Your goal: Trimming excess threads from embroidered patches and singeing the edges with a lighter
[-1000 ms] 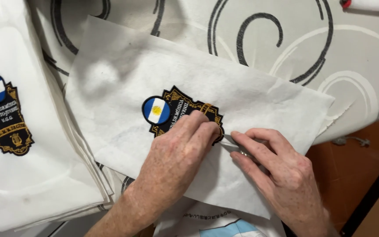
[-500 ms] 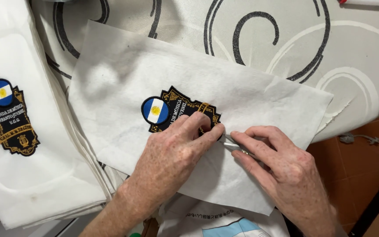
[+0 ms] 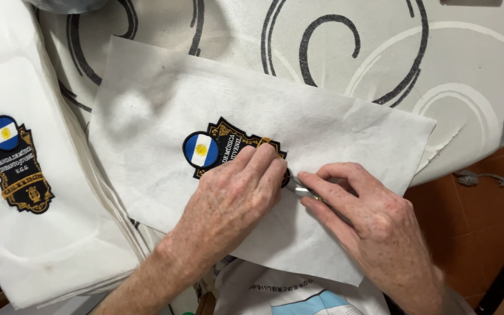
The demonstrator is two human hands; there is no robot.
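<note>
Two hands work one embroidered patch (image 3: 220,149) on white backing fabric (image 3: 147,116): left hand (image 3: 234,195) presses flat, right hand (image 3: 368,219) pinches small scissors (image 3: 298,188); a slip could nick stitching.

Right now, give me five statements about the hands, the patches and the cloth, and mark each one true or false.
1. The left hand rests flat on the black embroidered patch. True.
2. The right hand holds a pen. False: it pinches a small metal tool whose tip meets the patch edge.
3. That patch lies on a white fabric sheet. True.
4. No other patch is in view. False: a second patch sits on the white stack at the left.
5. The surface under the sheet is plain wood. False: it is a pale cover with grey swirls.
</note>
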